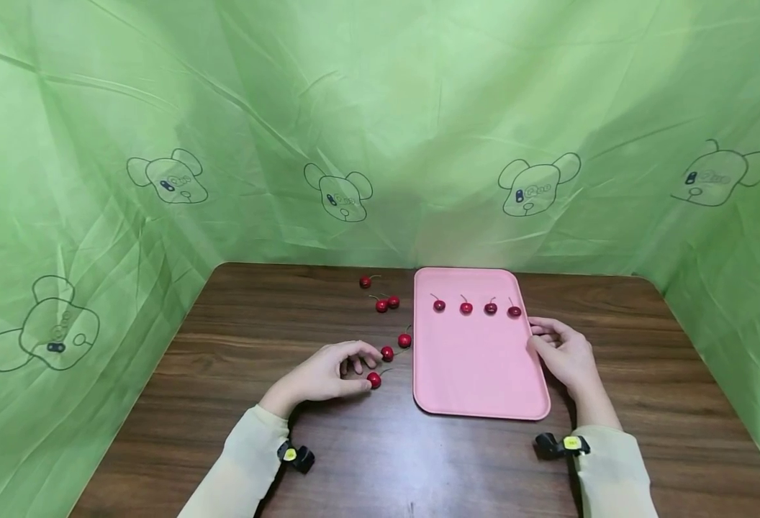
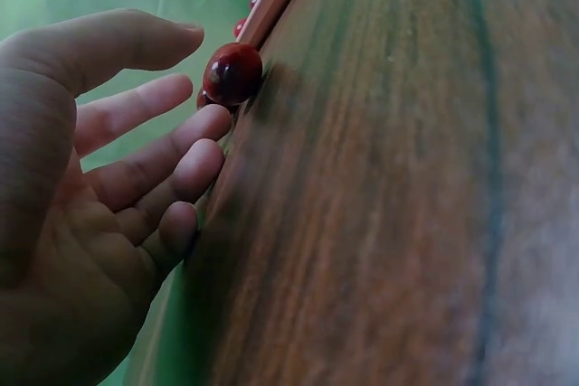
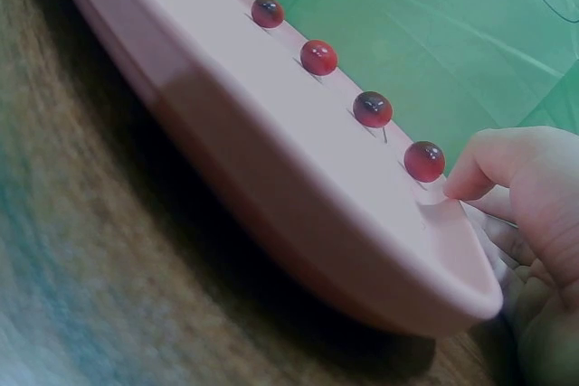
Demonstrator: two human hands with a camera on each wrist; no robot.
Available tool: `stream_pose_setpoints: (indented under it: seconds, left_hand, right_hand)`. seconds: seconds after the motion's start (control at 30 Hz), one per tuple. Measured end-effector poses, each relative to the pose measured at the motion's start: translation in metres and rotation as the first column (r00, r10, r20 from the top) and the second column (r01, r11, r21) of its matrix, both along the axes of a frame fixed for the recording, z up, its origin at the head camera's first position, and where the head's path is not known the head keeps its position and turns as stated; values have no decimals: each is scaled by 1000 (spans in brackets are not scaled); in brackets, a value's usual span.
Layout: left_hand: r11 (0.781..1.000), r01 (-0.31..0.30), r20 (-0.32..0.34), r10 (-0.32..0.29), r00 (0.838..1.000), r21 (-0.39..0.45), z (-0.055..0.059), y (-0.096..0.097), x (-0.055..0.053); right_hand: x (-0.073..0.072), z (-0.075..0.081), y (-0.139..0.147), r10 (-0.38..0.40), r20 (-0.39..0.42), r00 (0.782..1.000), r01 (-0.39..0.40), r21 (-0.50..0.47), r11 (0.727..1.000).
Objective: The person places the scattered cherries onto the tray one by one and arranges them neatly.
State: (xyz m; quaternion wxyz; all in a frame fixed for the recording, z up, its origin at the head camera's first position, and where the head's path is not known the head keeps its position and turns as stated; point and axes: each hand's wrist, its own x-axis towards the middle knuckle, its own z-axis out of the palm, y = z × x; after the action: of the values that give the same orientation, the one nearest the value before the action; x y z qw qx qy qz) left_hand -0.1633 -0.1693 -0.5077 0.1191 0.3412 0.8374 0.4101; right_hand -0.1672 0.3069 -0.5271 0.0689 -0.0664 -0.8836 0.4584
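My left hand (image 1: 331, 370) is spread beside loose red cherries on the table's left half, holding nothing. Its thumb tip lies close by the nearest cherry (image 1: 373, 379), and its fingertips are near another cherry (image 1: 387, 353); whether they touch cannot be told. In the left wrist view, a cherry (image 2: 232, 73) sits just beyond the parted thumb and fingers. My right hand (image 1: 564, 352) holds the right rim of a pink tray (image 1: 480, 381), thumb on the rim and fingers at the outer side. Across the tray's far part stands a row of cherries with stems, the rightmost cherry (image 3: 424, 161) near that thumb.
Farther back, left of the tray, lie more stemmed cherries, including a lone cherry (image 1: 365, 282) and a touching pair. Another cherry (image 1: 404, 340) lies against the tray's left side. Green cloth (image 1: 406, 129) hangs behind and beside the wooden table (image 1: 237, 331).
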Motion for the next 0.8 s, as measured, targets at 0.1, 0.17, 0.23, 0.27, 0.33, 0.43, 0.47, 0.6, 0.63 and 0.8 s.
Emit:
stream_pose_setpoints:
  seconds: [0.1,0.17,0.23,0.27,0.33,0.43,0.47,0.6,0.63,0.8]
  left_hand:
    - [1000,2,-1,-2,1000,-12,-2,0,0]
    - [1000,4,-2,-4,1000,-22,-3,0,-1]
    - [1000,10,-2,-10,1000,-21,-3,0,0]
    - [1000,14,-3,-14,1000,-18,-3,0,0]
    - [1000,25,-8,-25,1000,-8,-3,0,0]
    - [999,36,-17,-36,999,0,-3,0,0]
    - [999,37,-19,-37,999,-2,-3,0,0]
    - [999,38,-19,-38,999,-11,-3,1,0]
    - [999,38,-19,-38,999,-12,-3,1,0]
    - [999,36,-31,-37,999,-21,-4,2,0]
  right_hand:
    - [0,0,0,2,-2,1000,-2,-3,1000]
    - [-1,0,0,0,-2,1000,0,-8,1000]
    - [-1,0,0,-3,0,1000,3,-11,1000]
    - [-1,0,-1,-5,0,1000,5,-11,1000]
    - [0,1,-1,-6,1,1000,6,-10,1000]
    - [0,2,-1,-6,0,1000,6,-8,1000]
    - [0,2,-1,-6,-1,1000,6,-10,1000]
    - [0,2,-1,-5,-1,1000,5,-18,1000]
    - [0,2,-1,-5,-1,1000,5,-18,1000]
    - [1,3,-1,-5,4,1000,6,-24,1000]
